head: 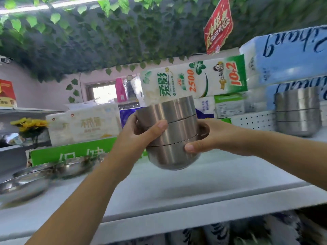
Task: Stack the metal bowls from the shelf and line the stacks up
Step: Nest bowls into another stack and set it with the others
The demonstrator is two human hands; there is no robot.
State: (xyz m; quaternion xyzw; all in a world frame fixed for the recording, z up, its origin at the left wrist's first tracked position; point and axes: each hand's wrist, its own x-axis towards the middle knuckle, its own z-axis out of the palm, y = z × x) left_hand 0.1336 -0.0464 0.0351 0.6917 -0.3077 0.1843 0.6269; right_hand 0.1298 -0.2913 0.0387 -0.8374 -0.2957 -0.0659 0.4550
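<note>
White shelf (194, 183) runs under you. Your left hand (138, 137) and right hand (214, 137) both grip a tilted stack of metal bowls (177, 135) above it. A second stack (299, 112) stands well apart on the right, with tissue packs (194, 82) behind.

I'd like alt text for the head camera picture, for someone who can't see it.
A person's left hand and right hand hold a tilted stack of metal bowls above a white shelf. Another bowl stack stands at the shelf's right end; shallow metal dishes lie at its left, tissue packs behind.
</note>
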